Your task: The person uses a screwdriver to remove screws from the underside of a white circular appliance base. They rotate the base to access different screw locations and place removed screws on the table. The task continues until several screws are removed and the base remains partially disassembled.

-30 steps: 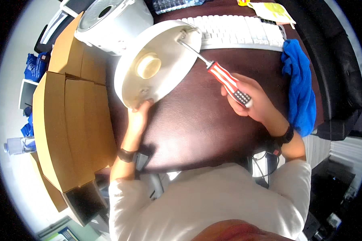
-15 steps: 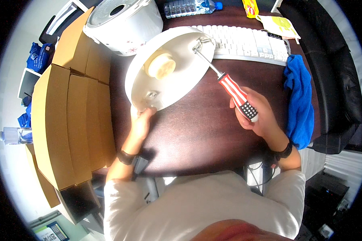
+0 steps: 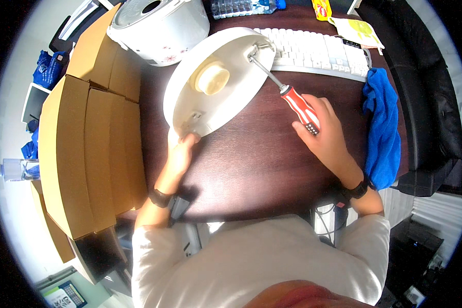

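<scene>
Lid steadied, screwdriver driven at its far rim.

The view had shifted little; the left hand (image 3: 182, 154) gripped the lid (image 3: 218, 82) at its near edge, the right hand (image 3: 326, 136) held the screwdriver (image 3: 287, 95). Bare desk (image 3: 251, 164) lay between them.

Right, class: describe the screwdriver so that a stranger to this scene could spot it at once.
Start at the dark brown wooden desk, then find the round white plastic lid lying on it in front of the white keyboard. The red-and-white striped-handled screwdriver is in the right hand, its thin metal shaft reaching to the lid's rim.

one screwdriver (image 3: 292, 97), two bottles (image 3: 244, 7), one keyboard (image 3: 318, 51)
</scene>
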Available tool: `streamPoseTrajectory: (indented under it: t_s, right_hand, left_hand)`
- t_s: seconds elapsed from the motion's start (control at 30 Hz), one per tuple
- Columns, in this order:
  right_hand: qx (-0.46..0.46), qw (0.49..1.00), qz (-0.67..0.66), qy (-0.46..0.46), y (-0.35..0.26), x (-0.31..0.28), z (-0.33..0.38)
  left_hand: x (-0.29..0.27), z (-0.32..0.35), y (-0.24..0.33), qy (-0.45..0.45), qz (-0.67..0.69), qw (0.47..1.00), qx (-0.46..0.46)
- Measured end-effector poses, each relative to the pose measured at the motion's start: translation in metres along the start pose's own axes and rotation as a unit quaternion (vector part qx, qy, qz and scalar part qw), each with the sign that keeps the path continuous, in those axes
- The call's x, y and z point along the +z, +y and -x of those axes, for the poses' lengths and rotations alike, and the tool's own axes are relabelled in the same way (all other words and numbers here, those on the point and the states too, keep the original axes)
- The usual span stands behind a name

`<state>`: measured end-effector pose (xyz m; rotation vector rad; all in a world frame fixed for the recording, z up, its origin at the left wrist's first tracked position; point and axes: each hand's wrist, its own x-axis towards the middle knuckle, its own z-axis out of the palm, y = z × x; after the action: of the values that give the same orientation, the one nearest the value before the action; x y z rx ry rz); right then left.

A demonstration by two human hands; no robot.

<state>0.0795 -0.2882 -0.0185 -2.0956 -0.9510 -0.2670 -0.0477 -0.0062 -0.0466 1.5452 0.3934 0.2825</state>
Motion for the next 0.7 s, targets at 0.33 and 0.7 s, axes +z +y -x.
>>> streamPoseTrajectory:
  t_s: [0.33,0.7]
  right_hand:
    - [0.389,0.671,-0.630,-0.048,0.001,-0.004,-0.001]
    - [0.252,0.867,-0.427,-0.052,0.013,-0.014,-0.002]
  left_hand:
    - [-0.003,-0.004,-0.008,0.006,0.057,0.998,-0.011]
    - [-0.002,0.000,0.001,0.009,-0.019,1.000,0.015]
